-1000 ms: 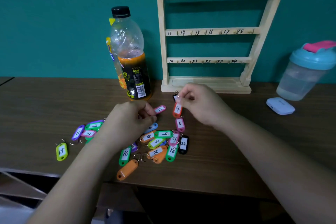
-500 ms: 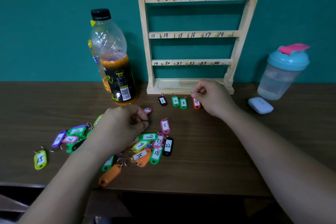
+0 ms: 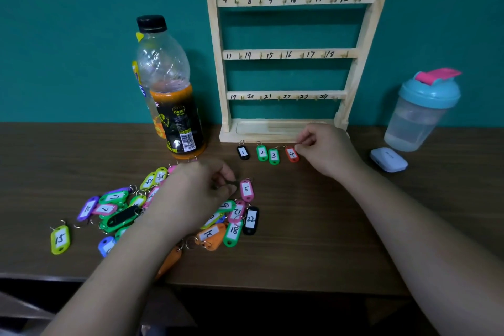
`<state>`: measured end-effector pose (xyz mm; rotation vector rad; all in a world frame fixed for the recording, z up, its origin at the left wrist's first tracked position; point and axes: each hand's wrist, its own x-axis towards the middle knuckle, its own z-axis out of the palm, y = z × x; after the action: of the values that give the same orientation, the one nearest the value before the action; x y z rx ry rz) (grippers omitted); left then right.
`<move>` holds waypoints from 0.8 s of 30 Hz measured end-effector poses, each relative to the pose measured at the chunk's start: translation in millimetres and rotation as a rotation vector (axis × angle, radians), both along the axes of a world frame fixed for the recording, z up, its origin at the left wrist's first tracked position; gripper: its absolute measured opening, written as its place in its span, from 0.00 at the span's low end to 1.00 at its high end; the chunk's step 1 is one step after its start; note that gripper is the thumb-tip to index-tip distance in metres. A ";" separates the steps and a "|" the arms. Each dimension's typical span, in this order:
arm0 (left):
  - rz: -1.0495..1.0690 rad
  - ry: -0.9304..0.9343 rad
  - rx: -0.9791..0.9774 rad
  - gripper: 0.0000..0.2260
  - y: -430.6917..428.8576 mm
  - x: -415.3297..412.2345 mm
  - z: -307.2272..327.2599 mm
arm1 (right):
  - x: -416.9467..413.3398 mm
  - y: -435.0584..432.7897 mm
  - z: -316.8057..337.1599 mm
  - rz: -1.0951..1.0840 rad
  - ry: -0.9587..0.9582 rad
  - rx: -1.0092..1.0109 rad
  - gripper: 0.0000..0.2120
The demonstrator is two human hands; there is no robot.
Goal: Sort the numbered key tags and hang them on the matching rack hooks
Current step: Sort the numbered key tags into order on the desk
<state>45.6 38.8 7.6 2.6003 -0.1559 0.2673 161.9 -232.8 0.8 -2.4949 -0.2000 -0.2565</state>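
A wooden rack (image 3: 354, 63) stands against the wall; its visible hooks, numbered 7 to 24, are bare. In front of its base lie, in a row, black tag 1 (image 3: 242, 152), green tag 2 (image 3: 262, 153), green tag 3 (image 3: 273, 156) and orange tag 4 (image 3: 291, 154). My right hand (image 3: 327, 151) pinches the ring of tag 4, which rests on the table. My left hand (image 3: 196, 191) has curled fingers, with its fingertips at the left edge of pink tag 5 (image 3: 246, 189). What they hold is hidden. Several mixed tags (image 3: 117, 207) lie under and left of it.
An orange-drink bottle (image 3: 174, 106) stands just left of the rack. A teal-lidded shaker cup (image 3: 425, 112) and a small white case (image 3: 388, 159) sit at the right. Yellow-green tag 15 (image 3: 60, 239) lies apart at far left. The table's front edge (image 3: 272, 288) runs below the pile.
My right hand carried orange tag 4 from above the pile to the row and set it down right of tag 3. My left hand shifted slightly right toward tag 5.
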 end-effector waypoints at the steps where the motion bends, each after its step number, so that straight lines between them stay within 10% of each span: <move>1: -0.008 -0.001 -0.008 0.04 -1.3 0.1 0.3 | -1.1 1.3 -0.4 0.006 0.016 -0.005 0.06; 24: -0.018 0.011 0.157 0.04 -32.9 34.6 9.1 | -53.7 47.4 4.3 0.382 0.181 -0.023 0.13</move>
<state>80.1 5.8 16.7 2.7541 -0.2041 0.2433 108.2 -185.4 5.1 -2.4240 -0.5965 0.1296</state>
